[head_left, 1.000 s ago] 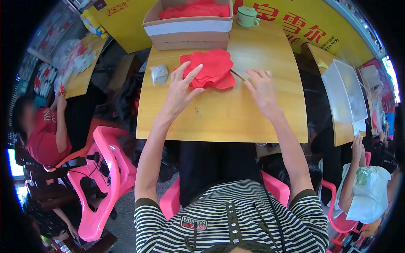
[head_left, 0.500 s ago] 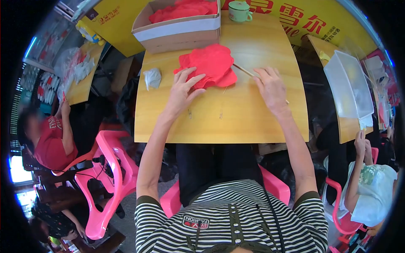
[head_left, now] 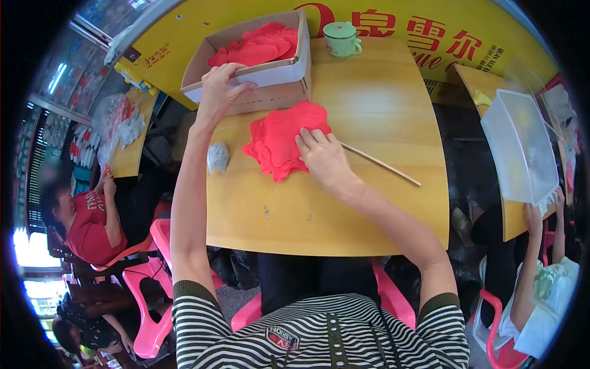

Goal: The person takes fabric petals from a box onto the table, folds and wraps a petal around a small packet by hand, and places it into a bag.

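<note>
Left hand: up at the near rim of the cardboard box, fingers curled over the edge, thumb on the outer wall; grip on the cardboard, nothing else in it.
Right hand: flat on the red paper stack, fingers pressed together and laid along its right edge; no pinch visible.
Red paper stack: loose pile of thin sheets on the wooden table, just in front of the box, edges ragged and fanned.
Box contents: more red sheets heaped inside, up to the rim.
Stick: thin, lying bare on the table just right of the right hand, running off toward the far right.
Cup: green, lidded, beside the box's far corner.
Risk, box: likely to tip or slide if pulled by one rim only, spilling sheets onto the pile.
Risk, stack: sheets probably slip or crease under a sliding palm; top ones could scatter toward the table edge.
Risk, stick: easily nudged by the wrist and rolled away.
Risk, cup: close enough for a shifted box to knock.
</note>
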Demonstrator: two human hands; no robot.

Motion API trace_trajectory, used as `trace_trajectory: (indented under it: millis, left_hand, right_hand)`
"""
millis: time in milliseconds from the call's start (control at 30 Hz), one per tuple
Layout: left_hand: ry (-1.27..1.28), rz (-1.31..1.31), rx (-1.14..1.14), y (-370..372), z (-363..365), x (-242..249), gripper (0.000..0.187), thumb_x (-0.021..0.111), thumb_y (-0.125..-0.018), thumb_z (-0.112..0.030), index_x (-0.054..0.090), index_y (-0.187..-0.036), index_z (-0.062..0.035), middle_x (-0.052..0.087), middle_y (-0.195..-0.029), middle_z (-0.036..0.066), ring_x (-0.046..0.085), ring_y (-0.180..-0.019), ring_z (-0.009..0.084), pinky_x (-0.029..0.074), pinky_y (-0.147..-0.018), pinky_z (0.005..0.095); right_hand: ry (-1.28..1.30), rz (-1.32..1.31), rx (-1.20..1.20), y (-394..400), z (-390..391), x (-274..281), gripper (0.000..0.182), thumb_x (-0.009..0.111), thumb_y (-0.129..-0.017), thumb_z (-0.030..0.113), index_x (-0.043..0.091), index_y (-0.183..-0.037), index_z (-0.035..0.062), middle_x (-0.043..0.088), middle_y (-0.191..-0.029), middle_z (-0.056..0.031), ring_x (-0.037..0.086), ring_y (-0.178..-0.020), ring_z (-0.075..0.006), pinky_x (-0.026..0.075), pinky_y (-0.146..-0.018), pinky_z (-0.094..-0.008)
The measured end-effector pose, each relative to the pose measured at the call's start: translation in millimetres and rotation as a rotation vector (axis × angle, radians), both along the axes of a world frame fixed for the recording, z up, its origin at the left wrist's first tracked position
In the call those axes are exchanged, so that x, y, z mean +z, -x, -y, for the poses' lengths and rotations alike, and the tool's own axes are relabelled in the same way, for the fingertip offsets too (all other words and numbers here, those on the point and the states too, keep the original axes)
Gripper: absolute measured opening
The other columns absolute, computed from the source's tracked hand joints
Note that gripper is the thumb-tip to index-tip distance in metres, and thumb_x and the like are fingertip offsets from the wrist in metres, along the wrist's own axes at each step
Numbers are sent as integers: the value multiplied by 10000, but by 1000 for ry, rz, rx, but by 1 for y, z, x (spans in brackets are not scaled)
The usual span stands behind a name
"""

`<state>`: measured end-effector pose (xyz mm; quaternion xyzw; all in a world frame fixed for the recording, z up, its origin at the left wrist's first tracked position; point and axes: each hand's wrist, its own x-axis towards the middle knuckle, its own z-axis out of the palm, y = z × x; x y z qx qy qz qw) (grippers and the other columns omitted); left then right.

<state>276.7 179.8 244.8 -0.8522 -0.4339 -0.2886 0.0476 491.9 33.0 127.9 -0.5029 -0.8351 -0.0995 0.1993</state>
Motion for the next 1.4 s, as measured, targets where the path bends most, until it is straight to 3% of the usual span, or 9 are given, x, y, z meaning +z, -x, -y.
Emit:
trace_trajectory:
  millis: [133,300,433,467,600,767,1000,1233,1400]
  left_hand:
    - [66,-16,49,-5,18,1,346,772,-746,-307,623,-939,-61,619,-896,42,527,-902,224,324,-882,355]
    - [-25,32,-4,-15,36,-1,334,761,-750,-314,616,-929,-73,608,-887,34,523,-883,229,317,-859,356]
    - [-94,9,-34,-8,19,-9,332,759,-751,-311,615,-938,-77,609,-884,31,533,-899,234,323,-851,362]
    - [32,-31,14,-2,9,-15,341,755,-754,-315,622,-970,-86,610,-908,27,536,-939,231,328,-864,369]
    - [-55,-5,-24,6,8,-20,451,756,-762,-320,618,-1147,-131,602,-1101,41,514,-1094,251,305,-975,389]
    - [-179,234,-66,-2,92,-11,545,736,-807,-292,561,-1309,-170,543,-1290,68,449,-1263,281,243,-1076,424]
    - [102,585,27,32,209,-24,248,684,-846,-51,662,-1093,-46,646,-1110,111,569,-1122,265,427,-962,364]
    - [479,892,64,26,254,-46,121,650,-872,-50,666,-988,-16,645,-1012,125,574,-1002,286,448,-882,369]
    - [465,849,16,14,266,-46,113,643,-878,-50,663,-980,-6,646,-999,125,575,-980,290,454,-867,365]
  right_hand:
    - [-70,37,9,4,2,1,386,608,-785,147,650,-1135,-9,632,-1173,-128,570,-1017,-230,466,-805,-351]
    - [-87,-21,32,2,6,9,318,623,-739,119,688,-1027,-1,666,-1000,-106,576,-938,-220,466,-746,-343]
    - [29,-33,16,2,5,19,317,614,-745,106,681,-1042,16,659,-1030,-89,576,-944,-218,465,-769,-345]
    - [77,-40,2,1,6,23,327,603,-757,99,671,-1066,16,657,-1082,-87,578,-970,-223,466,-792,-347]
    - [73,-138,-60,0,10,30,334,599,-770,73,661,-1093,17,646,-1177,-99,576,-1052,-239,465,-848,-364]
    - [93,-124,-43,-1,16,33,287,602,-788,81,670,-1066,57,635,-1166,-92,566,-1058,-238,458,-854,-372]
    - [-32,-289,-167,15,4,32,304,712,-809,211,679,-1064,49,649,-1179,-100,572,-1109,-256,460,-914,-387]
    - [48,-46,-66,25,15,32,524,756,-767,310,622,-1202,50,632,-1197,-139,554,-1135,-313,443,-956,-428]
    - [111,-306,-91,15,1,35,538,762,-762,268,602,-1227,48,621,-1187,-152,561,-1107,-318,459,-927,-427]
